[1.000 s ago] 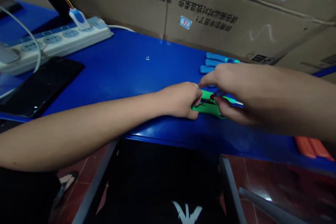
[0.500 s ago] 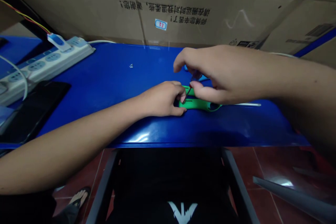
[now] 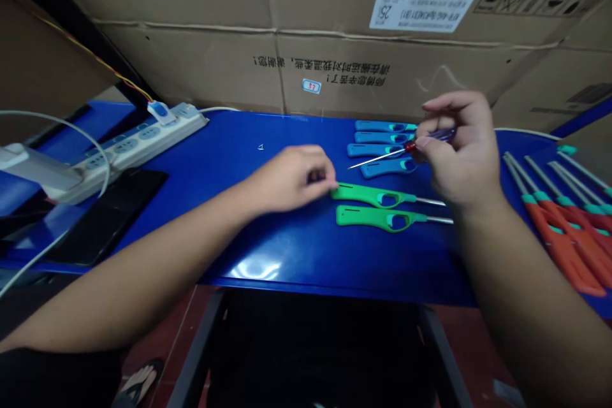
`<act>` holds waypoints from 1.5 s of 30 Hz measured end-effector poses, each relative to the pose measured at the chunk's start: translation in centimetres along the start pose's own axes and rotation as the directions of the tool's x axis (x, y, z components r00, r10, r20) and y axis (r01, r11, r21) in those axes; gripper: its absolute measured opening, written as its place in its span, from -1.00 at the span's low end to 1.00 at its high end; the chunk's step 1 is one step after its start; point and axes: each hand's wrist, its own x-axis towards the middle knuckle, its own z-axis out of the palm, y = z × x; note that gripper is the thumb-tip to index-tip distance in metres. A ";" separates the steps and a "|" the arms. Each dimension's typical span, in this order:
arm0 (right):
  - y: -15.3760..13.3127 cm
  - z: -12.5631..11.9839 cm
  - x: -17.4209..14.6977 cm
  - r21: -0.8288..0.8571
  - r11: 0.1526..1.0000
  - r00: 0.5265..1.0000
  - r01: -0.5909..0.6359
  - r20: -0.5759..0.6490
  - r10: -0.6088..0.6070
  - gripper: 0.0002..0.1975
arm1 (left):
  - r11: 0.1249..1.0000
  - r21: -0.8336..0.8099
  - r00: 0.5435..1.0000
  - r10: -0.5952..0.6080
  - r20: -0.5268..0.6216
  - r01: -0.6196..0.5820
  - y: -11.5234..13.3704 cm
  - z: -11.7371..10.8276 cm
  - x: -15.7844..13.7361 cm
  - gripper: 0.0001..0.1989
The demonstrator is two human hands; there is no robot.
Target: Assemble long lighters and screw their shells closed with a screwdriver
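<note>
My right hand (image 3: 461,153) is raised over the table, its fingers closed around the dark handle of a thin screwdriver (image 3: 377,158) with a red collar. The blade points left and ends in the air. My left hand (image 3: 301,178) is pinched closed at the butt end of the upper green gas lighter (image 3: 358,193); whether anything sits between the fingertips is hidden. Just below lies a second green gas lighter (image 3: 366,217), parallel to it. Beyond them are several blue gas lighters (image 3: 373,150), partly behind the screwdriver and right hand.
Several orange gas lighters (image 3: 564,229) lie at the right. A white power strip (image 3: 143,140) with cables and a black phone-like slab (image 3: 108,217) occupy the left. A large cardboard box (image 3: 229,70) stands along the back of the blue table (image 3: 287,248). A small white piece (image 3: 261,148) lies behind my left hand.
My right hand has lifted the screwdriver off the green lighter and moved right, uncovering the blue lighters. My left hand stays by the lighter's end, its fingers now pinched. The view has tilted up and shifted.
</note>
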 end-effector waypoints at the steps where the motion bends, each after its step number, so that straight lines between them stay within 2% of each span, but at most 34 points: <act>1: 0.5 0.2 0.0 0.039 0.999 0.999 0.005 -0.050 -0.003 -0.68 | 0.995 0.041 0.992 -0.089 -0.085 0.093 -1.4 -1.1 0.0 -0.81; 3: 1.0 0.6 -0.1 0.157 0.986 0.984 0.053 -0.177 -0.025 -0.71 | 0.924 0.130 0.925 -0.334 -0.179 0.359 -4.7 -3.3 -0.2 -0.81; 5: 1.0 1.0 -0.3 0.264 0.958 0.964 0.113 -0.264 -0.041 -0.69 | 0.789 0.195 0.811 -0.550 -0.199 0.582 -7.9 -5.0 -0.6 -0.81; 6: 0.8 1.1 -0.4 0.297 0.946 0.961 0.129 -0.273 -0.045 -0.68 | 0.733 0.226 0.767 -0.611 -0.197 0.642 -9.1 -5.6 -0.8 -0.80; 8: 0.4 1.4 -0.5 0.331 0.935 0.970 0.129 -0.240 -0.049 -0.68 | 0.669 0.259 0.716 -0.674 -0.184 0.696 -10.7 -6.1 -1.1 -0.80; 10: 0.0 1.5 -0.6 0.352 0.926 0.973 0.136 -0.226 -0.057 -0.68 | 0.653 0.270 0.703 -0.691 -0.170 0.707 -11.1 -6.0 -1.2 -0.79; 16: -0.1 1.5 -0.8 0.340 0.931 0.978 0.133 -0.196 -0.068 -0.65 | 0.682 0.281 0.732 -0.666 -0.143 0.676 -10.8 -5.5 -1.0 -0.82; 20: -0.5 1.6 -1.1 0.166 0.980 0.988 0.109 -0.124 -0.089 -0.83 | 0.714 0.290 0.766 -0.629 -0.135 0.638 -10.8 -5.8 -1.0 -0.81; 22: -1.0 1.6 -1.3 0.054 0.990 0.990 0.126 -0.069 -0.123 -0.88 | 0.759 0.268 0.805 -0.570 -0.164 0.593 -10.0 -5.5 -1.0 -0.76; 24: -1.6 1.8 -1.3 -0.028 0.983 0.983 0.183 -0.018 -0.183 -0.86 | 0.851 0.195 0.870 -0.459 -0.177 0.488 -8.4 -4.4 -0.8 -0.72; 26: -2.0 2.0 -1.2 -0.092 0.964 0.968 0.251 0.043 -0.248 -0.86 | 0.949 0.012 0.944 -0.312 -0.103 0.315 -6.3 -2.5 -0.4 -0.62; 28: -2.2 2.2 -1.2 -0.132 0.945 0.952 0.299 0.102 -0.287 -0.86 | 0.990 -0.070 0.992 -0.119 0.037 0.121 -4.2 -0.3 0.0 -0.48; 30: -2.4 2.4 -1.2 -0.153 0.931 0.940 0.332 0.142 -0.312 -0.86 | 0.996 -0.082 0.996 -0.014 0.090 0.021 -2.7 1.8 0.4 -0.39; 33: -3.0 2.5 -1.0 -0.194 0.904 0.918 0.381 0.193 -0.345 -0.87 | 0.998 -0.063 0.999 -0.010 0.051 0.013 -1.9 3.6 0.7 -0.59; 35: -4.2 2.6 -0.5 -0.263 0.869 0.895 0.419 0.280 -0.347 -0.86 | 0.996 -0.076 0.999 -0.033 0.015 0.034 -1.9 4.1 0.7 -0.67; 38: -6.9 2.5 1.2 -0.395 0.791 0.842 0.468 0.472 -0.262 -0.84 | 0.994 -0.102 0.999 -0.034 -0.015 0.032 -2.3 4.3 0.5 -0.75; 41: -9.5 2.6 3.1 -0.474 0.712 0.759 0.517 0.639 -0.125 -0.85 | 0.987 -0.160 0.999 -0.015 -0.036 0.009 -2.5 4.5 0.5 -0.87; 42: -10.1 2.6 3.7 -0.503 0.689 0.745 0.522 0.662 -0.081 -0.86 | 0.984 -0.180 0.999 -0.011 -0.039 0.004 -2.5 4.5 0.5 -0.88; 45: -10.4 2.7 4.8 -0.561 0.653 0.745 0.509 0.667 -0.009 -0.86 | 0.982 -0.189 1.000 -0.006 -0.029 0.000 -2.7 4.8 0.5 -0.83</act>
